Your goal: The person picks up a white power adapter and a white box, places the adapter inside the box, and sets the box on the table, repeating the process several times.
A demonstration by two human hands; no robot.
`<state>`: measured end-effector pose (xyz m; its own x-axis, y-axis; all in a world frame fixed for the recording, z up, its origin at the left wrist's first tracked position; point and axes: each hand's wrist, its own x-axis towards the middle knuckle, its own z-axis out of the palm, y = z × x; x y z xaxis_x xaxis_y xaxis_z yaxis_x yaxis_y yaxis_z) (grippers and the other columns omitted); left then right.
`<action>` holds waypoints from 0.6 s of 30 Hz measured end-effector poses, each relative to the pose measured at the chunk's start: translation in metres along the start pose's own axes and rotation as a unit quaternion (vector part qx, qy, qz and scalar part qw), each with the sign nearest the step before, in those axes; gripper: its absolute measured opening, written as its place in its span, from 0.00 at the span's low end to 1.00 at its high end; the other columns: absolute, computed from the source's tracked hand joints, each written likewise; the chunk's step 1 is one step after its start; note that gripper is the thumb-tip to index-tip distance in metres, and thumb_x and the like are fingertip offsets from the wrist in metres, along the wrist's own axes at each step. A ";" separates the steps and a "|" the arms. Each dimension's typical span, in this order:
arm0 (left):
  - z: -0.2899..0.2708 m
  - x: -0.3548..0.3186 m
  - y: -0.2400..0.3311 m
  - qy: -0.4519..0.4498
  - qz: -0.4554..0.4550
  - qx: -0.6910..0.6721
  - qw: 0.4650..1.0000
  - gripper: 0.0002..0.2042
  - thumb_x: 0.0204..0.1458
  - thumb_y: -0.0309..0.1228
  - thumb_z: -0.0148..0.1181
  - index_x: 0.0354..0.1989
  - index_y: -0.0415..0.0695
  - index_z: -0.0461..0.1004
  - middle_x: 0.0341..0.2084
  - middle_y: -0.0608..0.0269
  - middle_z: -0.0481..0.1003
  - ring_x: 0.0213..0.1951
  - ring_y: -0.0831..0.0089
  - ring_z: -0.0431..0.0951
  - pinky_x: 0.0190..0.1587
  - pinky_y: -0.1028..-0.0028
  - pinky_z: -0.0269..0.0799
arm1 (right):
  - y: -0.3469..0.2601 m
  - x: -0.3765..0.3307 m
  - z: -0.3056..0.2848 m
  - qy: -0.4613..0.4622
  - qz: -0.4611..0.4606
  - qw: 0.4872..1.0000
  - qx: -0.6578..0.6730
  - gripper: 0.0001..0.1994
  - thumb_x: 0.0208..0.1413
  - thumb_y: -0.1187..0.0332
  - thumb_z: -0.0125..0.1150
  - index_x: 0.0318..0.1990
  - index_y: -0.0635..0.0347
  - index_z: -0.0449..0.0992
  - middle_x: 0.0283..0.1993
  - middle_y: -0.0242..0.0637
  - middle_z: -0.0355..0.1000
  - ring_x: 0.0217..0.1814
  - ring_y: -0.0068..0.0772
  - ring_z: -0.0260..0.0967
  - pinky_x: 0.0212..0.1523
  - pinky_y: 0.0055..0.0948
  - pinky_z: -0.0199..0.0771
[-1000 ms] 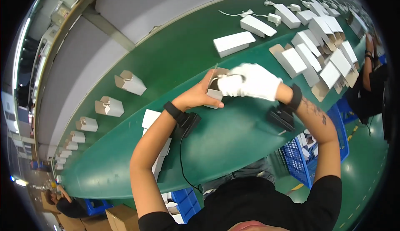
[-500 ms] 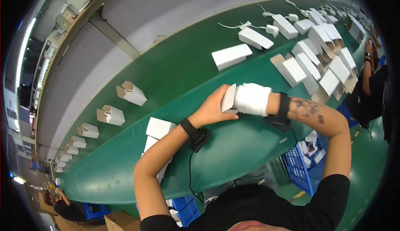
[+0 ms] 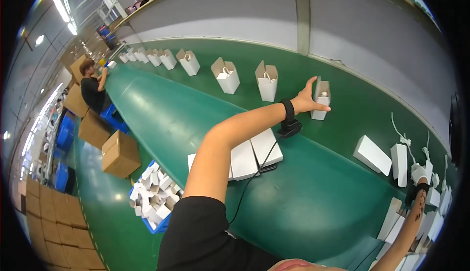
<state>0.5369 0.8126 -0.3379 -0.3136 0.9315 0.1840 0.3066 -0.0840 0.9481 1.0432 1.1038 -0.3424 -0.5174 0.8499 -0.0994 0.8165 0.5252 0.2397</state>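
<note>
An open white box [image 3: 320,110] stands upright on the green conveyor, something white showing inside it. My bare left hand [image 3: 309,102] grips its left side, with the thumb across the front and the fingers by the raised flap. At the far right, my gloved right hand [image 3: 419,174] is stretched out among white corded plugs [image 3: 428,167]; its fingers are too small to make out. Close to it lie a white carton [image 3: 372,154] and a narrower white carton [image 3: 399,165].
More open white boxes [image 3: 267,86] form a row to the left. Flat white cartons [image 3: 243,161] lie below my left forearm. A blue crate [image 3: 155,225] is heaped with white boxes, near a brown carton [image 3: 120,154]. Another person [image 3: 91,87] sits far left.
My view has swung left. My hands, together at a white box before, are now far apart: the left at a box in the row, the right among the corded plugs.
</note>
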 end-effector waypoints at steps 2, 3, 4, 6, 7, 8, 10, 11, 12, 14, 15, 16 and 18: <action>-0.003 -0.018 0.029 0.040 -0.003 0.094 0.995 0.56 0.32 0.45 0.74 0.64 0.41 0.39 0.59 0.44 0.53 0.62 0.56 0.54 0.62 0.62 0.52 | -0.006 0.005 -0.006 -0.020 -0.029 0.999 0.002 0.11 0.51 0.67 0.48 0.40 0.60 0.72 0.34 0.46 0.74 0.41 0.43 0.72 0.45 0.37 0.69; -0.005 -0.028 0.045 0.059 -0.004 0.144 0.988 0.58 0.30 0.47 0.75 0.64 0.39 0.38 0.60 0.41 0.51 0.63 0.53 0.52 0.63 0.61 0.50 | -0.012 0.007 -0.011 -0.027 -0.047 0.998 0.007 0.12 0.52 0.67 0.48 0.42 0.60 0.72 0.34 0.47 0.74 0.41 0.43 0.72 0.45 0.37 0.69; -0.005 -0.035 0.056 0.063 -0.009 0.146 0.987 0.58 0.30 0.47 0.75 0.64 0.39 0.38 0.60 0.41 0.51 0.63 0.53 0.52 0.63 0.61 0.50 | -0.017 0.011 -0.020 -0.032 -0.069 0.997 0.013 0.13 0.52 0.67 0.48 0.43 0.60 0.71 0.34 0.47 0.74 0.41 0.43 0.72 0.44 0.36 0.69; -0.002 -0.051 0.082 0.074 0.022 0.137 0.988 0.56 0.33 0.46 0.73 0.65 0.40 0.38 0.62 0.41 0.47 0.64 0.52 0.48 0.64 0.60 0.47 | -0.029 0.008 -0.027 -0.044 -0.091 0.995 0.013 0.15 0.53 0.67 0.48 0.46 0.60 0.70 0.35 0.48 0.74 0.41 0.44 0.72 0.43 0.36 0.70; 0.004 -0.055 0.090 0.081 0.039 0.134 0.987 0.55 0.34 0.46 0.72 0.65 0.40 0.38 0.63 0.42 0.45 0.65 0.51 0.46 0.65 0.60 0.45 | -0.026 0.012 -0.025 -0.040 -0.093 0.995 0.019 0.16 0.53 0.67 0.47 0.48 0.60 0.69 0.36 0.49 0.74 0.41 0.44 0.72 0.42 0.35 0.71; 0.011 -0.059 0.097 0.085 0.038 0.138 0.986 0.55 0.34 0.46 0.72 0.65 0.40 0.38 0.63 0.42 0.45 0.65 0.51 0.46 0.65 0.60 0.45 | -0.026 0.017 -0.024 -0.029 -0.091 0.995 0.027 0.17 0.53 0.67 0.47 0.49 0.61 0.69 0.36 0.49 0.74 0.41 0.45 0.72 0.41 0.35 0.71; 0.021 -0.072 0.104 0.098 0.124 0.135 0.978 0.51 0.37 0.43 0.69 0.65 0.41 0.40 0.63 0.44 0.47 0.65 0.52 0.46 0.65 0.61 0.45 | -0.022 0.030 -0.004 0.022 -0.023 0.999 0.010 0.18 0.53 0.67 0.48 0.52 0.60 0.67 0.37 0.49 0.73 0.40 0.43 0.72 0.42 0.33 0.71; 0.029 -0.075 0.109 0.102 0.171 0.129 0.971 0.49 0.39 0.42 0.68 0.65 0.41 0.41 0.63 0.46 0.47 0.65 0.53 0.46 0.65 0.61 0.46 | -0.007 0.044 0.012 0.072 0.057 0.996 -0.008 0.19 0.54 0.68 0.49 0.54 0.60 0.65 0.38 0.49 0.73 0.39 0.41 0.72 0.42 0.31 0.70; 0.036 -0.084 0.115 0.109 0.173 0.132 0.970 0.49 0.39 0.42 0.68 0.65 0.41 0.41 0.63 0.46 0.47 0.65 0.53 0.46 0.65 0.61 0.46 | 0.001 0.053 0.018 0.098 0.091 0.991 -0.016 0.20 0.54 0.68 0.49 0.55 0.60 0.64 0.38 0.49 0.72 0.39 0.40 0.71 0.42 0.31 0.70; 0.056 -0.106 0.134 0.008 0.217 0.084 0.972 0.38 0.46 0.39 0.63 0.63 0.44 0.48 0.62 0.52 0.49 0.62 0.60 0.52 0.62 0.63 0.51 | 0.033 0.057 0.019 0.244 0.080 0.965 0.045 0.20 0.54 0.67 0.51 0.55 0.60 0.64 0.39 0.47 0.72 0.38 0.37 0.71 0.43 0.29 0.69; 0.067 -0.117 0.147 -0.039 0.205 0.039 0.977 0.36 0.46 0.39 0.62 0.62 0.43 0.51 0.59 0.53 0.53 0.60 0.62 0.55 0.60 0.64 0.55 | 0.043 0.054 0.013 0.357 0.037 0.925 0.123 0.20 0.54 0.66 0.53 0.54 0.61 0.65 0.39 0.45 0.72 0.37 0.35 0.70 0.43 0.28 0.69; 0.077 -0.129 0.158 -0.088 0.194 -0.008 0.977 0.34 0.47 0.40 0.62 0.60 0.41 0.54 0.57 0.53 0.56 0.58 0.64 0.59 0.57 0.66 0.58 | 0.057 0.050 0.005 0.459 -0.022 0.869 0.181 0.20 0.54 0.64 0.54 0.53 0.62 0.66 0.39 0.44 0.71 0.37 0.33 0.70 0.44 0.27 0.69; 0.108 -0.145 0.154 -0.236 0.049 -0.184 0.953 0.34 0.50 0.48 0.58 0.60 0.43 0.53 0.52 0.53 0.62 0.54 0.65 0.64 0.54 0.68 0.62 | 0.026 0.028 -0.036 0.465 -0.078 0.823 0.315 0.20 0.55 0.64 0.54 0.53 0.62 0.66 0.40 0.43 0.71 0.37 0.32 0.70 0.44 0.27 0.69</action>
<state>0.7261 0.7028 -0.2466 0.1670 0.9606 0.2222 -0.0503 -0.2168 0.9749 1.0411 1.1396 -0.3039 -0.3616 0.5226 0.7721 0.5404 0.7923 -0.2832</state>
